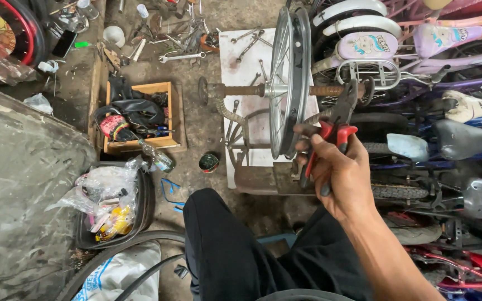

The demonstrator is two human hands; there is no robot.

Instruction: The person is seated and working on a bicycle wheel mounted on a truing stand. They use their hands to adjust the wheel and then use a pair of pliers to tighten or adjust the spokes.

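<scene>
Pliers [337, 131] with red-and-black handles sit in the right hand [338, 175], fingers wrapped closed around both handles, nose pointing up toward the rusty threaded axle [241, 89]. Jaws reach the axle just right of the bare wheel rim [287, 83]; whether they actually bite the axle or a nut there, cannot tell. Rim stands upright on the axle, edge-on to the camera, spokes visible, over a white board [235, 61] with loose wrenches [182, 56] lying on it and beyond it. Left hand not in view. Black trouser knee [218, 239] fills the lower middle. To the left: wooden box [165, 120] of odds and ends, small round tin [208, 162] on the concrete floor, plastic bags in a black tub [143, 206]. To the right: stacked children's bicycles [419, 50] and saddles, close to the wrist. Risk, as a judgement: one-handed squeeze on a rusty thread may slip, knuckles hitting spokes or rim; the unsteadied wheel may turn or tip.
</scene>
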